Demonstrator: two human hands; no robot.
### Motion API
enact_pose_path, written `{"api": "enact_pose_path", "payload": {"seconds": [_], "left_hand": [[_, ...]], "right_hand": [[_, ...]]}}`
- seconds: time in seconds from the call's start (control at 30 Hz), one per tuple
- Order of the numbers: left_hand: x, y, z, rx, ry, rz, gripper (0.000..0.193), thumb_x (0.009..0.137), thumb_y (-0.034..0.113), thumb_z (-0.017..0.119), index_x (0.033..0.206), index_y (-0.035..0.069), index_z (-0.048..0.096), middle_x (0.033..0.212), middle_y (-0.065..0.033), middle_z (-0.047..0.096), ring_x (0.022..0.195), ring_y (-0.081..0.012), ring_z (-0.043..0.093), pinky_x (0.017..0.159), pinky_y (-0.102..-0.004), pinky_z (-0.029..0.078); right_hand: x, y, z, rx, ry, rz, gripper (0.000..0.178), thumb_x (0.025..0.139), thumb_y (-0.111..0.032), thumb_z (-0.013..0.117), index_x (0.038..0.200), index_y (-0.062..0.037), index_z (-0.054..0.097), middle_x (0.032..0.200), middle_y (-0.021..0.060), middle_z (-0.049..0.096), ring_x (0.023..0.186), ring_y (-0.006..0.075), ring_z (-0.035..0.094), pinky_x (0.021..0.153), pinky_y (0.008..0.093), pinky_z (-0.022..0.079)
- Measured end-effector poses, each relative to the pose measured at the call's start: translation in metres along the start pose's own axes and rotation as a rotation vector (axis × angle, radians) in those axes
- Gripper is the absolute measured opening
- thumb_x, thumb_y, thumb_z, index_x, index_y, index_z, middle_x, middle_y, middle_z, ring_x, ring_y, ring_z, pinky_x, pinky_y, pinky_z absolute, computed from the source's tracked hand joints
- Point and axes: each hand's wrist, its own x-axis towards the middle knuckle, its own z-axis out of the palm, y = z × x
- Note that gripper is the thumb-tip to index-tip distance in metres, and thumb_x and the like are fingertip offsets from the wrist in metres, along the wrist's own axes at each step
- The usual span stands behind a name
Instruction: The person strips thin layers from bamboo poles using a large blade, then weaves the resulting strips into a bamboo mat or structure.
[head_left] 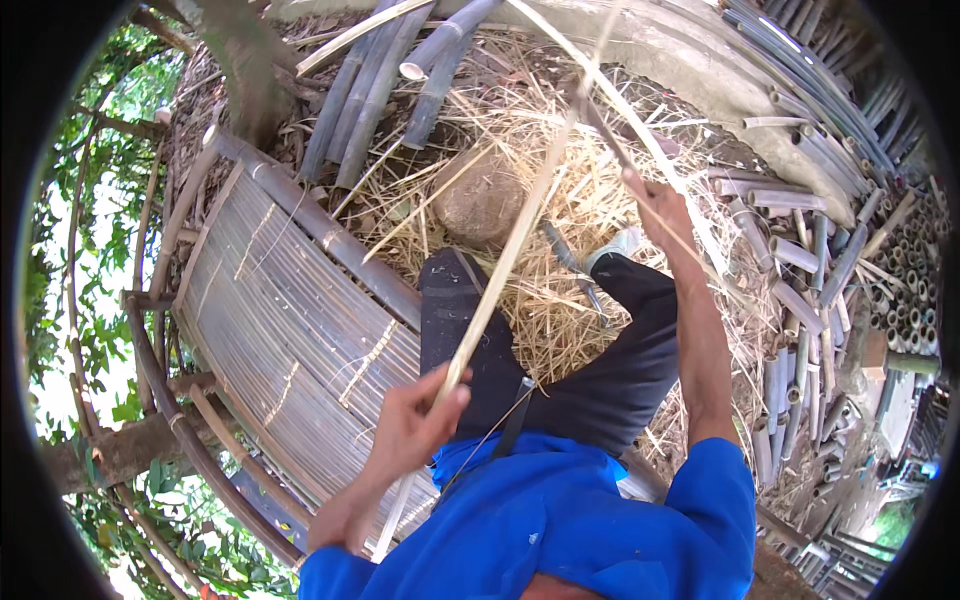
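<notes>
My left hand [424, 418] is closed around a long pale bamboo strip [515, 245], its fingers above my left thigh. The strip slants up and away to the right, and its lower end passes behind my wrist. My right hand [660, 212], farther off to the right, grips a knife [607, 132] with a dark narrow blade and a long thin handle running back past my forearm. The blade's far end meets or crosses the strip; I cannot tell whether it cuts into it. Another pale strip [570, 48] curves past beyond the blade toward my right hand.
I sit on a slatted bamboo bench [290, 300]. A rounded stone [482, 195] sits among shavings [550, 340] before my knees. Dark bamboo poles [365, 100] lie at the far left. Cut bamboo pieces [785, 200] are piled to the right, beside a low ledge [690, 65].
</notes>
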Motion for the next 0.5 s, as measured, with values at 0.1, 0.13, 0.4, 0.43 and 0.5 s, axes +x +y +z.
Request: {"api": "enact_pose_path", "payload": {"seconds": [0.1,0.13,0.4,0.43,0.5], "left_hand": [[-0.031,-0.035,-0.012,0.340,0.012,0.209,0.027,0.098,0.018,0.067,0.118,0.000,0.068,0.060,0.0026,0.055,0.043,-0.0031,0.045,0.038,-0.0217,0.030],[-0.035,-0.036,-0.012,0.181,0.025,0.070,0.026,0.096,0.019,0.069,0.116,0.001,0.070,0.060,0.0037,0.056,0.047,-0.0023,0.046,0.041,-0.0213,0.031],[0.036,0.009,-0.005,0.057,0.086,0.114,0.033,0.101,0.022,0.061,0.123,-0.002,0.066,0.054,0.0009,0.054,0.039,-0.0043,0.043,0.035,-0.0227,0.028],[0.047,0.009,-0.002,0.052,0.085,0.111,0.033,0.101,0.022,0.061,0.123,-0.002,0.066,0.054,0.0009,0.054,0.039,-0.0043,0.043,0.035,-0.0227,0.028],[0.062,0.013,-0.001,0.117,0.091,0.172,0.034,0.101,0.021,0.060,0.126,-0.001,0.065,0.055,0.0022,0.052,0.040,-0.0039,0.042,0.036,-0.0224,0.029]], "right_hand": [[0.025,-0.002,-0.023,-0.013,0.021,0.039,0.091,0.089,-0.078,0.045,0.094,0.0092,0.072,0.078,0.0261,0.068,0.080,0.0359,0.066,0.080,0.0467,0.050],[0.015,-0.015,-0.025,0.048,0.085,0.005,0.089,0.090,-0.077,0.045,0.091,0.0086,0.071,0.076,0.0250,0.068,0.077,0.0344,0.064,0.079,0.0470,0.049],[-0.078,-0.079,0.016,0.235,-0.209,-0.182,0.061,0.095,-0.059,0.057,0.088,0.0004,0.069,0.060,0.0085,0.054,0.052,0.0200,0.047,0.049,0.0404,0.037],[-0.094,-0.085,0.019,0.231,-0.263,-0.203,0.059,0.094,-0.059,0.058,0.093,-0.0006,0.069,0.060,0.0095,0.054,0.052,0.0207,0.049,0.052,0.0404,0.041],[-0.120,-0.097,0.030,0.192,-0.288,-0.289,0.059,0.092,-0.058,0.061,0.093,-0.0001,0.068,0.061,0.0139,0.058,0.055,0.0267,0.058,0.055,0.0433,0.046]]}}
